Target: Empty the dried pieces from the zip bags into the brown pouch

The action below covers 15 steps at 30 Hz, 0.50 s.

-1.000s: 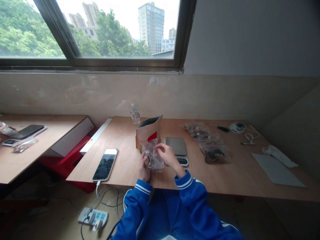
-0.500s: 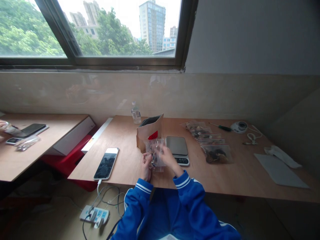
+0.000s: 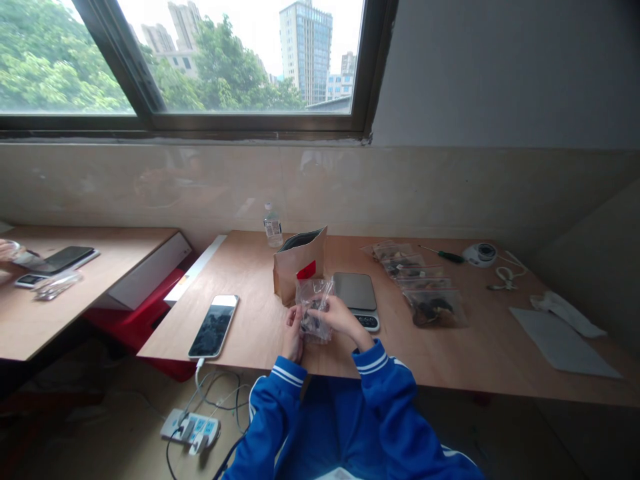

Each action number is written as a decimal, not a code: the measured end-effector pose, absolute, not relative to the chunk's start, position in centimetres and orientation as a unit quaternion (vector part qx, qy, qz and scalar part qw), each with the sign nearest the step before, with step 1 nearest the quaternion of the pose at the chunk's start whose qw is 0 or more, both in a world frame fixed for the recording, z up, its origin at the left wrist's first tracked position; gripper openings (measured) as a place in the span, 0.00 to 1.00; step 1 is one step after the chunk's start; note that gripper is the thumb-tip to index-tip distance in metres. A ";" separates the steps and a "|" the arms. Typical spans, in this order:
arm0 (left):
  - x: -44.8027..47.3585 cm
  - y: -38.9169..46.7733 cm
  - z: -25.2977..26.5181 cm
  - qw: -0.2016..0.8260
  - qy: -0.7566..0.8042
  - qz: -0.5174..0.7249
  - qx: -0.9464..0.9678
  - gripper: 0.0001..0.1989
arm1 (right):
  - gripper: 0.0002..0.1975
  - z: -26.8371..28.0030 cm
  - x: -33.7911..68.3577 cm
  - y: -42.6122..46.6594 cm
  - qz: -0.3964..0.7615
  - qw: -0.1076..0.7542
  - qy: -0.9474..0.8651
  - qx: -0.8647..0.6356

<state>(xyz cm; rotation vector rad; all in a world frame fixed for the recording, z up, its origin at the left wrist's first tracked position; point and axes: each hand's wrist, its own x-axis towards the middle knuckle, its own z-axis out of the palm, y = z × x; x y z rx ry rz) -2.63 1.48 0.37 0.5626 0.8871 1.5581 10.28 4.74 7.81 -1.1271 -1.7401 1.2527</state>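
Observation:
A clear plastic bag with small dark pieces in it is between my hands near the table's front edge. My left hand is closed on the bag's left side. From the right, my right hand has its fingers pinched at the bag's upper part; whether they also hold a piece is too small to tell. Just behind the bag stands an open brown paper pouch with a red label. A kitchen scale lies beside my right hand, its lower part partly hidden by that hand.
Several filled zip bags lie in a row to the right, near a screwdriver and a white dome camera. A charging phone and a water bottle are left. A person's hand shows at the neighbouring table.
My right hand has shifted slightly right and down along the bag. The bag has changed shape between my hands, while my left hand stays nearly in place.

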 end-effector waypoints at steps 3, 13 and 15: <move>-2.6 1.7 0.2 0.599 0.375 0.669 0.232 0.17 | 0.12 7.8 10.5 4.7 0.491 0.369 -0.651 -0.446; -2.9 1.8 0.0 0.609 0.375 0.670 0.201 0.15 | 0.12 8.2 11.6 5.2 0.487 0.452 -0.590 -0.457; -2.9 1.8 -0.1 0.612 0.372 0.671 0.192 0.15 | 0.12 8.0 11.6 5.3 0.485 0.467 -0.573 -0.466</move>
